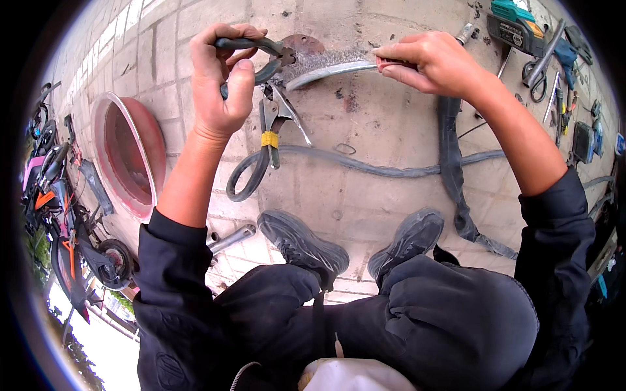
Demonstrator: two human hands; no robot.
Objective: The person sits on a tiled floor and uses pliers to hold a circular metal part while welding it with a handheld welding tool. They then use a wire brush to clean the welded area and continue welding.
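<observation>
My left hand [225,85] is closed around a pair of pliers [263,51] with dark handles. The jaws stand a little apart, close to a rusty round plate [305,44] on the paving. My right hand [427,63] pinches the reddish end of a curved grey metal strip [329,73], whose free end reaches left toward the pliers; the fingers hide part of that end. Just below the strip's left end lies a metal spring clamp [279,112] with yellow tape around its cable.
A faded red wheel rim [140,156] lies at left, near a motorbike [68,241]. A grey cable [372,168] and a flat dark rubber strip [451,163] cross the paving. A metal tube [233,239] lies beside my left shoe. A teal power tool [515,29] and several hand tools lie at right.
</observation>
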